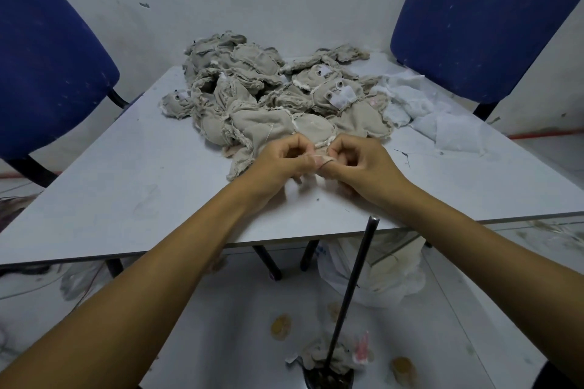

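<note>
A scuffed white wall backs a pale grey table (142,183), with one blue chair (47,73) far off beyond the left hand and another blue chair (489,25) beyond the right. Both hands meet over the middle of the table. The left hand (281,161) and the right hand (357,161) have their fingers curled in, and the thumbs and forefingers pinch a frayed edge of a flat beige toy skin (262,129) between them, fingertips almost touching. The rest of that skin lies on the table just beyond the knuckles, running into a heap of similar skins (240,73) with sewn-on eyes.

A white patch (343,99) sits on one face beyond the right hand; any print on it is too small to read. White stuffing (442,126) lies past the right hand, towards the far right corner.

Bare tabletop spreads out from the left hand and between the wrists and the near edge. A dark metal rod (354,287) leans against that edge below the right wrist.
</note>
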Demonstrator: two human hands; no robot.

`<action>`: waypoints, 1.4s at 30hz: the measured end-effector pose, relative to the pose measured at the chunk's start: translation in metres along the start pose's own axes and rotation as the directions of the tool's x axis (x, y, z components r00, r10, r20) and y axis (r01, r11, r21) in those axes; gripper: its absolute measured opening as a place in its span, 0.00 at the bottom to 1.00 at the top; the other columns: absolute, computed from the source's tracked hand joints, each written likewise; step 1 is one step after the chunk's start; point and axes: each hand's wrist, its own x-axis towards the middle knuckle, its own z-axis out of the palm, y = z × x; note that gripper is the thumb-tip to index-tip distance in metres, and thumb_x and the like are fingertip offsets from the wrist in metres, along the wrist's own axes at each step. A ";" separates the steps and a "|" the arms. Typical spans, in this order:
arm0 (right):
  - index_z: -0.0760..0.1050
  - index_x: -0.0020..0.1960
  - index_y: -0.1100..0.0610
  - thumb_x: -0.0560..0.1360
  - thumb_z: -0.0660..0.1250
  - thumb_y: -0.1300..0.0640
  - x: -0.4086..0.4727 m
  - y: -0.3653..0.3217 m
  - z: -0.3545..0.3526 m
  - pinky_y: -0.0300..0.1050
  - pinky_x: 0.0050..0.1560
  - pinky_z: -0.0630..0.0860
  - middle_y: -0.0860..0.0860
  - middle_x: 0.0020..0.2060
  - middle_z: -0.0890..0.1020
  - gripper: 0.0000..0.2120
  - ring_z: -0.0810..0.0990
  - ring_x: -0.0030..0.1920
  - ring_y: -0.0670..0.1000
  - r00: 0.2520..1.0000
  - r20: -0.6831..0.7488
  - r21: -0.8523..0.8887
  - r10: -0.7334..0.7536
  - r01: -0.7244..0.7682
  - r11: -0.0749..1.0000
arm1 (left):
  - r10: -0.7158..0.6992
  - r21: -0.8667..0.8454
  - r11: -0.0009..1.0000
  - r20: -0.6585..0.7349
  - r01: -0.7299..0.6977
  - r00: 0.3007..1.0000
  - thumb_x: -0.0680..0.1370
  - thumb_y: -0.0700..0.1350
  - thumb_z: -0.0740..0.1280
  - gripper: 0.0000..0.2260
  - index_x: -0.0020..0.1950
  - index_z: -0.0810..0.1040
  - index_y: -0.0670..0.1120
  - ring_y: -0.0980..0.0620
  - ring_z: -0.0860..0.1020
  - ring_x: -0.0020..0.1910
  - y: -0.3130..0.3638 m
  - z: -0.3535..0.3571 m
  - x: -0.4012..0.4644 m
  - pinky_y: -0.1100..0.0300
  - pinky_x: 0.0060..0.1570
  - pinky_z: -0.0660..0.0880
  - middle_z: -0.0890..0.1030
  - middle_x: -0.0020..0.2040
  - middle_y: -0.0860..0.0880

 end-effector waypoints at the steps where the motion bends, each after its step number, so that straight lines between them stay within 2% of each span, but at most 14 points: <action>1: 0.74 0.41 0.61 0.75 0.74 0.54 0.000 0.000 0.000 0.42 0.26 0.71 0.53 0.24 0.75 0.13 0.74 0.23 0.51 1.000 0.002 0.002 0.015 -0.015 1.000 | 0.013 -0.002 1.000 -0.042 -0.013 0.999 0.75 0.35 0.69 0.10 0.39 0.72 0.45 0.55 0.75 0.33 -0.002 0.001 0.001 0.62 0.34 0.72 0.76 0.33 0.52; 4: 0.74 0.42 0.64 0.75 0.71 0.58 0.001 -0.001 -0.003 0.41 0.25 0.72 0.54 0.25 0.78 0.10 0.78 0.24 0.53 0.997 0.008 0.029 0.072 -0.073 0.997 | 0.042 0.004 0.999 -0.130 -0.042 0.991 0.78 0.31 0.66 0.12 0.40 0.71 0.45 0.58 0.72 0.28 -0.006 0.004 0.001 0.62 0.30 0.72 0.75 0.30 0.54; 9: 0.77 0.41 0.62 0.75 0.71 0.59 0.003 -0.002 -0.002 0.47 0.34 0.76 0.57 0.34 0.82 0.08 0.79 0.33 0.50 0.999 -0.020 -0.092 0.040 -0.042 0.995 | 0.033 -0.026 0.999 -0.051 -0.035 0.998 0.76 0.30 0.69 0.10 0.48 0.78 0.45 0.47 0.75 0.38 -0.003 -0.001 -0.001 0.55 0.35 0.74 0.78 0.40 0.46; 14: 0.74 0.33 0.60 0.72 0.70 0.59 0.001 -0.003 0.003 0.37 0.31 0.71 0.53 0.28 0.79 0.11 0.77 0.28 0.44 0.983 -0.182 -0.363 -0.029 -0.040 0.931 | 0.063 0.120 0.991 -0.034 -0.059 0.997 0.73 0.26 0.66 0.14 0.38 0.78 0.46 0.47 0.73 0.36 -0.001 0.008 -0.001 0.60 0.35 0.70 0.77 0.36 0.44; 19: 0.64 0.29 0.57 0.75 0.67 0.58 -0.001 -0.004 0.005 0.46 0.32 0.64 0.51 0.23 0.70 0.19 0.70 0.27 0.49 0.969 -0.218 -0.526 -0.119 -0.014 0.851 | 0.151 0.218 0.967 -0.060 -0.135 0.987 0.73 0.28 0.67 0.12 0.43 0.76 0.46 0.49 0.72 0.33 -0.006 0.014 -0.002 0.56 0.35 0.70 0.74 0.35 0.49; 23: 0.67 0.38 0.58 0.76 0.66 0.60 0.000 -0.006 0.005 0.48 0.34 0.69 0.53 0.29 0.75 0.10 0.74 0.32 0.51 0.975 -0.190 -0.466 -0.117 0.015 0.884 | 0.159 0.184 0.972 -0.058 -0.146 0.986 0.78 0.42 0.69 0.12 0.58 0.76 0.55 0.53 0.74 0.36 -0.004 0.013 -0.003 0.60 0.32 0.74 0.74 0.38 0.49; 26: 0.70 0.50 0.56 0.79 0.64 0.60 0.000 -0.006 0.004 0.38 0.33 0.68 0.51 0.30 0.78 0.03 0.74 0.31 0.45 0.985 -0.118 -0.433 -0.126 0.063 0.899 | 0.090 0.157 0.984 -0.055 -0.081 0.994 0.79 0.51 0.63 0.10 0.60 0.76 0.57 0.56 0.77 0.37 -0.001 0.012 -0.001 0.61 0.32 0.75 0.79 0.43 0.52; 29: 0.70 0.56 0.53 0.79 0.62 0.61 -0.001 -0.005 0.004 0.34 0.34 0.67 0.46 0.31 0.78 0.07 0.75 0.33 0.43 0.981 -0.118 -0.466 -0.156 0.084 0.881 | 0.027 0.126 0.992 0.004 -0.028 1.000 0.81 0.40 0.65 0.08 0.58 0.77 0.49 0.55 0.79 0.33 -0.001 0.013 -0.001 0.65 0.32 0.72 0.82 0.40 0.49; 31: 0.70 0.58 0.53 0.79 0.63 0.62 -0.001 -0.005 0.005 0.37 0.35 0.68 0.45 0.32 0.77 0.09 0.75 0.34 0.46 0.982 -0.080 -0.489 -0.170 0.110 0.866 | -0.008 0.042 0.999 -0.034 0.010 0.999 0.79 0.32 0.65 0.11 0.57 0.78 0.45 0.54 0.79 0.30 -0.003 0.012 0.000 0.65 0.29 0.72 0.81 0.37 0.47; 35: 0.69 0.59 0.51 0.77 0.62 0.64 0.000 -0.008 0.010 0.45 0.37 0.71 0.48 0.34 0.76 0.13 0.74 0.33 0.48 0.982 -0.047 -0.514 -0.185 0.135 0.847 | 0.006 -0.041 0.999 -0.154 -0.012 0.988 0.78 0.28 0.64 0.13 0.56 0.79 0.42 0.53 0.78 0.29 -0.001 0.015 -0.001 0.63 0.29 0.75 0.81 0.39 0.44; 37: 0.70 0.57 0.49 0.76 0.63 0.64 -0.001 -0.009 0.007 0.45 0.33 0.73 0.51 0.37 0.79 0.14 0.77 0.33 0.51 0.989 -0.080 -0.429 -0.128 0.081 0.900 | 0.053 -0.046 0.997 -0.226 -0.065 0.973 0.77 0.28 0.64 0.15 0.56 0.80 0.45 0.52 0.79 0.35 -0.001 0.018 -0.003 0.61 0.35 0.77 0.82 0.44 0.45; 39: 0.73 0.55 0.52 0.73 0.60 0.70 0.002 -0.010 -0.001 0.42 0.27 0.73 0.54 0.43 0.80 0.17 0.78 0.35 0.52 0.992 -0.124 -0.087 0.022 -0.032 0.996 | 0.065 -0.106 0.990 -0.244 -0.094 0.967 0.78 0.29 0.61 0.16 0.54 0.83 0.45 0.48 0.79 0.42 0.000 0.012 -0.005 0.57 0.41 0.75 0.83 0.46 0.46; 41: 0.76 0.50 0.56 0.70 0.56 0.76 0.006 -0.008 -0.009 0.44 0.25 0.75 0.57 0.46 0.77 0.20 0.77 0.35 0.51 0.972 -0.173 0.170 0.158 -0.128 0.977 | 0.061 -0.152 0.986 -0.075 -0.072 0.995 0.77 0.36 0.57 0.14 0.52 0.82 0.37 0.46 0.78 0.45 0.000 0.004 -0.007 0.55 0.45 0.73 0.85 0.47 0.46; 42: 0.77 0.47 0.56 0.69 0.55 0.78 0.007 -0.006 -0.010 0.44 0.25 0.75 0.58 0.46 0.76 0.21 0.76 0.34 0.50 0.963 -0.195 0.202 0.188 -0.148 0.968 | 0.050 -0.168 0.985 0.004 -0.048 0.999 0.77 0.40 0.56 0.16 0.52 0.81 0.34 0.46 0.78 0.45 0.001 0.001 -0.008 0.55 0.45 0.72 0.85 0.48 0.46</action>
